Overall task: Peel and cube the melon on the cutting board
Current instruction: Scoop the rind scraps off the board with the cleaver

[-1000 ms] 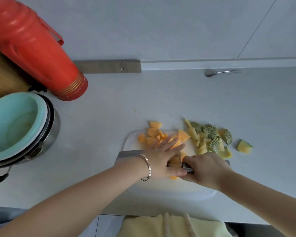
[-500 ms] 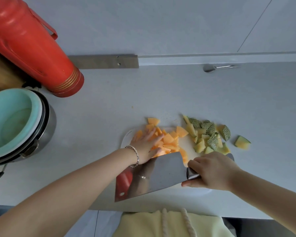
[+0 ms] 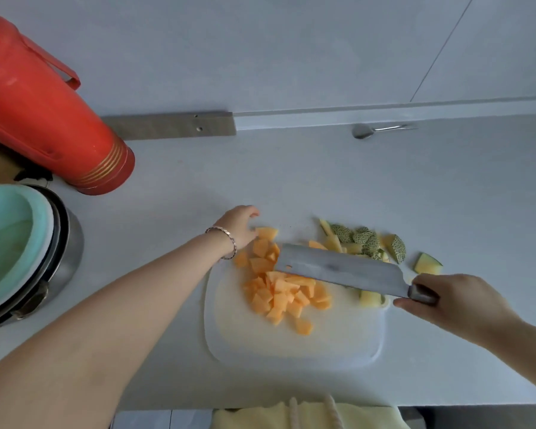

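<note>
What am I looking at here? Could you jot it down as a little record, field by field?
Fruit: melon cubes, orange, piled on the white cutting board
Scraps: rind pieces, green, heaped at the board's far right corner
Left: left hand at the board's far left corner beside the cubes; grip unclear
Right: right hand holds the cleaver by its handle, blade over the cubes
Nearby: red thermos, spoon, teal bowl

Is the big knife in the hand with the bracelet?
No, the right hand grips the knife by its handle, while the bracelet is on the wrist of the left hand.
</note>
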